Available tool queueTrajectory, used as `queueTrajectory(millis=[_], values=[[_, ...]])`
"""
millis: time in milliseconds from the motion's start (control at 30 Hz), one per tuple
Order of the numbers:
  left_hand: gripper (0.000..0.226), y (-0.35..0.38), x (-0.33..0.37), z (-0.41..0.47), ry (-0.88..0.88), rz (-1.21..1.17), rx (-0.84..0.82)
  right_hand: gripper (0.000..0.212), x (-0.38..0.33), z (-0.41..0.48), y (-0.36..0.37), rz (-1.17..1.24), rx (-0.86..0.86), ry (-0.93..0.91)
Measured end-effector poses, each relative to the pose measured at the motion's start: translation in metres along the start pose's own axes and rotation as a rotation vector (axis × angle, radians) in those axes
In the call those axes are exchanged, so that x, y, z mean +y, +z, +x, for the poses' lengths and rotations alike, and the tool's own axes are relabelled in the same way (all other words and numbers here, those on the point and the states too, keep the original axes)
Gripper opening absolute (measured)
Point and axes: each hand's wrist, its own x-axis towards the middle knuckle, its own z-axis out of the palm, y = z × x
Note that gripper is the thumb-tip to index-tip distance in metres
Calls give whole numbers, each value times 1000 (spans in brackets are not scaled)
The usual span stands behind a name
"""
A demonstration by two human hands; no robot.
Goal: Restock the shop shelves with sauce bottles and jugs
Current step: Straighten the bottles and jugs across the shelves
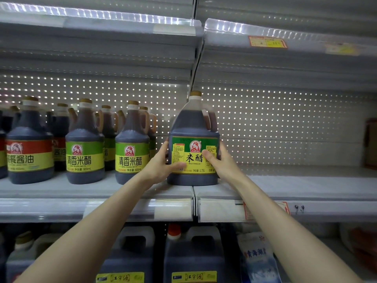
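— Grip first: who holds what?
— Left hand (pixel 161 160) and right hand (pixel 219 162) clasp the rice vinegar jug (pixel 193 127) from both sides, thumbs curled onto its glossy yellow-green label.
— And the jug?
— Smooth plastic, round-shouldered, full of dark liquid, upright on the grey metal shelf (pixel 306 186) where two boards meet. Smaller handled bottles (pixel 84 144) with dark fill stand to its left; squarish jugs (pixel 193 256) sit below.

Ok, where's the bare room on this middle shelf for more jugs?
The shelf lies bare from the rice vinegar jug rightward to a brown item at the edge. Left of the jug, small bottles crowd in rows; the left hand fills that gap.
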Motion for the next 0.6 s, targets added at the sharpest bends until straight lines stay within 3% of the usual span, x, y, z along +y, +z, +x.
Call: queueTrajectory(millis=[600], values=[[57,2,1,-1,-5,-34,-8,41,2,2,0,-41,6,25]])
